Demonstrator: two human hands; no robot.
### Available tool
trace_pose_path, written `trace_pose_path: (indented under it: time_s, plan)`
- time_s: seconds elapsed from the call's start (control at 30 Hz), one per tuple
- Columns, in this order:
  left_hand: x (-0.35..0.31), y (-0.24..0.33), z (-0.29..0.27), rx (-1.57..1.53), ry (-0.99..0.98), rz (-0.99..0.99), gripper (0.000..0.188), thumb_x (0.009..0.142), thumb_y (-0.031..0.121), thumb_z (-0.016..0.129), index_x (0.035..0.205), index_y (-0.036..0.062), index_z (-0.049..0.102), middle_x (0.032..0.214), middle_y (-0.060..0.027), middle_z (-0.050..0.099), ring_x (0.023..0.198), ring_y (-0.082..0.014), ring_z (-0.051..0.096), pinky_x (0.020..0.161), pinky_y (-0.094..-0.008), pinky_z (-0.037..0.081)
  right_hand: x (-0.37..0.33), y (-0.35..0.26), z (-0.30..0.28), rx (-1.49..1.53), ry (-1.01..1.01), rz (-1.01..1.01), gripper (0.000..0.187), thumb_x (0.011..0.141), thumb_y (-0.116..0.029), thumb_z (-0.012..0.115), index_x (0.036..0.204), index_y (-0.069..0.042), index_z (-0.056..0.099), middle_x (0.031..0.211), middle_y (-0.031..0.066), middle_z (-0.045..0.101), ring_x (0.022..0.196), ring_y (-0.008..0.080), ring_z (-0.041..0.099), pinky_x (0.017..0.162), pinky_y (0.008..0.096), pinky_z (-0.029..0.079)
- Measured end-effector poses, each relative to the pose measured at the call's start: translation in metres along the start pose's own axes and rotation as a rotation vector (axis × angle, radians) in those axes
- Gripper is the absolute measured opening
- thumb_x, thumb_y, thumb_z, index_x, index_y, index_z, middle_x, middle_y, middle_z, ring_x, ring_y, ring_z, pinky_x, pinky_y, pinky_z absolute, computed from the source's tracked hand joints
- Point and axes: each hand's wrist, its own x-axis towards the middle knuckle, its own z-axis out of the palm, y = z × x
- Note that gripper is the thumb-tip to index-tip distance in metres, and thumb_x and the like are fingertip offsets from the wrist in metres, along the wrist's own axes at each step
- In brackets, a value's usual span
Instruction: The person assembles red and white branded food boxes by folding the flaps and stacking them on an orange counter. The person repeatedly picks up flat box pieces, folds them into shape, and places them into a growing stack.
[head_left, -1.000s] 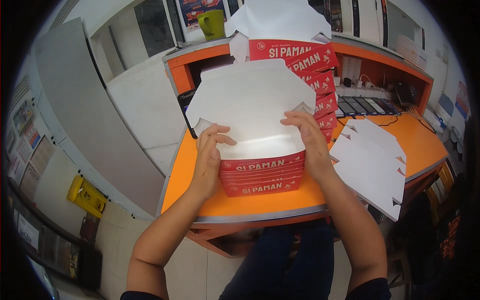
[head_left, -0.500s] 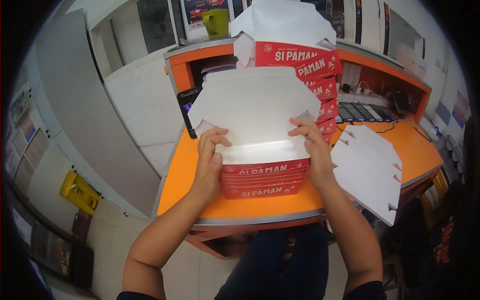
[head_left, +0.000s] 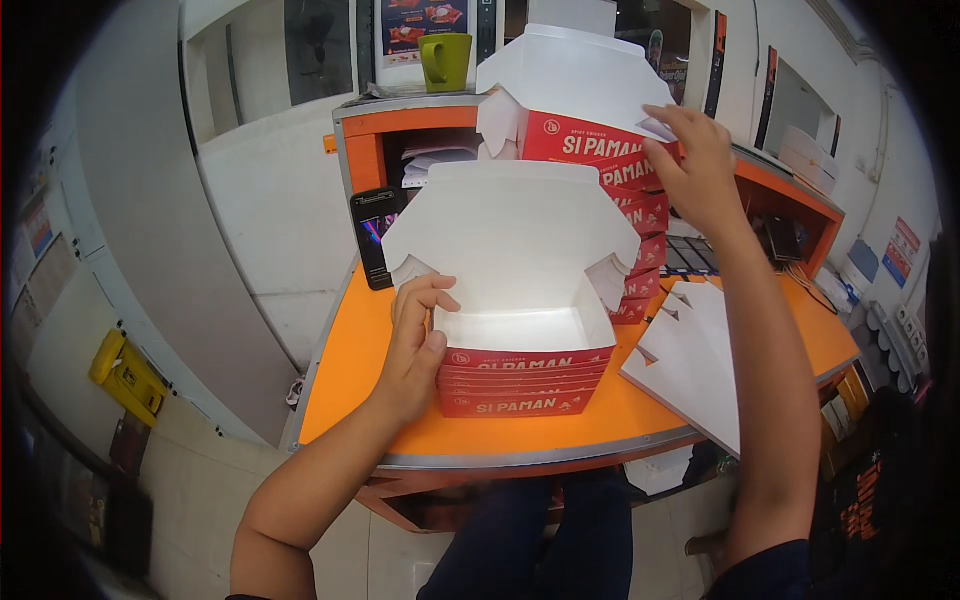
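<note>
A red and white cardboard food box stands at the front of the table, nested on several like it, its white lid raised at the back. My left hand is closed around its left side wall, fingertips over the rim. Behind rises a taller stack of red boxes whose top food box also has its lid up. With the thumb at its front and fingers over the side flap, my right hand grips the right end of that top box. The contact is partly hidden.
White flat cardboard blanks lie at the table's right, under my right forearm. A smartphone leans at the left by the orange shelf. A green mug stands on top. The orange table has a grey edge in front.
My right hand has left the front box and moved up and back to the top box of the rear stack. My left hand stays on the front box. The view has shifted slightly.
</note>
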Motion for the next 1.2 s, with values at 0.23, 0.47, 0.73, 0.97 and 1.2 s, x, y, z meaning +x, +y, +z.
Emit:
trace_pose_path:
  time_s: [0.23, 0.47, 0.73, 0.97, 1.2]
  plan:
    - [-0.002, 0.003, -0.008, 0.109, 0.018, 0.052, 0.058, 0.110, 0.059, 0.042, 0.130, 0.0063, 0.053, 0.149, -0.0189, 0.047, 0.144, -0.0358, 0.039, 0.123, -0.0485, 0.025, 0.047, -0.036, 0.004, 0.031, -0.298, 0.169, 0.017, 0.103, -0.028, 0.068, 0.113, -0.017, 0.078, 0.122, 0.0113, 0.073, 0.122, 0.0346, 0.062, 0.106, 0.0606, 0.041]
    - [-0.002, 0.004, -0.007, 0.134, 0.039, 0.076, 0.060, 0.108, 0.059, 0.049, 0.135, 0.0063, 0.052, 0.148, -0.0193, 0.047, 0.143, -0.0361, 0.040, 0.123, -0.0487, 0.025, 0.046, -0.062, -0.024, 0.220, 0.271, -0.169, 0.011, 0.104, -0.011, 0.063, 0.111, -0.006, 0.069, 0.102, 0.0135, 0.070, 0.099, 0.0346, 0.064, 0.088, 0.0397, 0.050]
    - [-0.005, 0.000, -0.001, -0.044, 0.300, 0.139, 0.090, 0.100, 0.074, 0.058, 0.149, 0.0021, 0.036, 0.151, -0.0165, 0.040, 0.143, -0.0293, 0.041, 0.122, -0.0483, 0.032, -0.058, -0.124, -0.100, 0.414, -0.085, -0.189, 0.015, 0.092, 0.001, 0.070, 0.105, -0.005, 0.069, 0.094, 0.0112, 0.064, 0.089, 0.0323, 0.058, 0.083, 0.0424, 0.046]
    - [-0.008, 0.001, 0.001, -0.037, 0.166, 0.114, 0.091, 0.098, 0.081, 0.054, 0.141, 0.0024, 0.042, 0.141, -0.0162, 0.043, 0.140, -0.0293, 0.043, 0.122, -0.0483, 0.033, -0.108, -0.142, -0.096, 0.592, -0.162, 0.001, 0.035, 0.089, 0.000, 0.074, 0.123, -0.003, 0.067, 0.117, 0.0176, 0.060, 0.108, 0.0348, 0.059, 0.094, 0.0441, 0.048]
    - [-0.004, 0.008, -0.001, 0.099, 0.189, 0.099, 0.062, 0.101, 0.063, 0.063, 0.122, 0.0041, 0.059, 0.131, -0.0154, 0.060, 0.128, -0.0314, 0.055, 0.115, -0.0469, 0.039, -0.157, -0.108, -0.068, 1.120, -0.324, 0.583, 0.028, 0.105, -0.010, 0.068, 0.130, 0.001, 0.062, 0.129, 0.0149, 0.062, 0.128, 0.0260, 0.061, 0.102, 0.0366, 0.054]
